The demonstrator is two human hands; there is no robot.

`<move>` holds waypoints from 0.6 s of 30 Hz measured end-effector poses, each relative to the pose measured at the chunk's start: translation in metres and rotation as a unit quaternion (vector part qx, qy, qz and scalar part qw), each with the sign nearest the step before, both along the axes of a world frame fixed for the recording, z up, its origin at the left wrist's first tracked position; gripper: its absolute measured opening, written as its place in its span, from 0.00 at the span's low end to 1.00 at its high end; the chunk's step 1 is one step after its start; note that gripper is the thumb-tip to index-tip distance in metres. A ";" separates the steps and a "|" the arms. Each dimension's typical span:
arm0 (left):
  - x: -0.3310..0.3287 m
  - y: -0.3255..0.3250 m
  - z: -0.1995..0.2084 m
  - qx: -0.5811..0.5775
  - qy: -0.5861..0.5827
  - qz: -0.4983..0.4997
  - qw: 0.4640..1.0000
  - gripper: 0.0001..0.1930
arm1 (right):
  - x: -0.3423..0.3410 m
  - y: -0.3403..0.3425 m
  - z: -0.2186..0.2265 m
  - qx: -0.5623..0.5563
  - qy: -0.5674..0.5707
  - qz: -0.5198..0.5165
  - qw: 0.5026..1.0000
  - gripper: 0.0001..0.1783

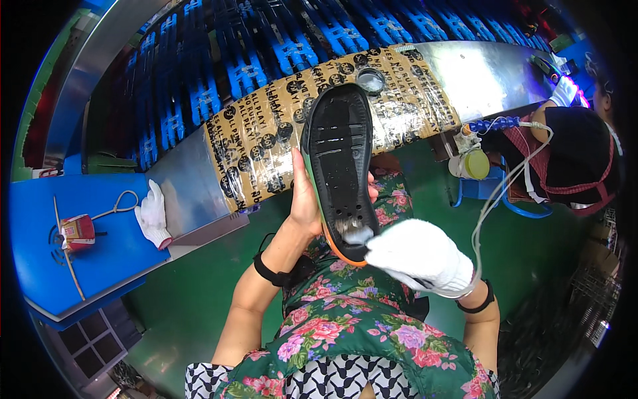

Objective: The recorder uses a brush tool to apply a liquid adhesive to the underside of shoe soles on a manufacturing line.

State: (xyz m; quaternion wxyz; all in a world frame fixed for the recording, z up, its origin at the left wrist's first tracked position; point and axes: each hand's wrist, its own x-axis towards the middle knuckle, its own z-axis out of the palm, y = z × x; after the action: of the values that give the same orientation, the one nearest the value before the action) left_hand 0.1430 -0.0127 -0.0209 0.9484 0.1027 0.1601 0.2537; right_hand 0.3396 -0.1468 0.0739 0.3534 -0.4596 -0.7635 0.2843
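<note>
Sticking out over the near edge of the bench (484,72), the sole (339,163) is clamped from both long sides by the bare left hand (306,205). At its near end, a blurry tool (357,234) is pinched by the gloved right hand (420,256). The sole looks light, bendy and maybe slippery, best held by its sides.

Glare on metal tabletop (480,78), blurred tool (359,235), dark bent edges
</note>
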 end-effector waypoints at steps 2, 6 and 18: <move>0.000 0.001 0.001 0.008 0.016 0.003 1.000 0.62 | 0.006 0.002 0.004 0.015 0.025 0.046 0.999 0.14; 0.010 -0.007 0.008 -0.009 -0.001 -0.022 1.000 0.61 | 0.022 0.032 0.001 -0.007 0.114 -0.044 0.993 0.11; 0.012 -0.004 -0.002 -0.014 0.008 -0.048 0.999 0.60 | 0.004 0.013 -0.030 0.139 -0.028 -0.037 0.989 0.19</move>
State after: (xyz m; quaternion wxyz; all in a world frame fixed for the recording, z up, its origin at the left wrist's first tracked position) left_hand 0.1551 -0.0164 -0.0232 0.9594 0.0995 0.1664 0.2049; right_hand 0.3441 -0.1343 0.0439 0.4024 -0.4416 -0.7880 0.1489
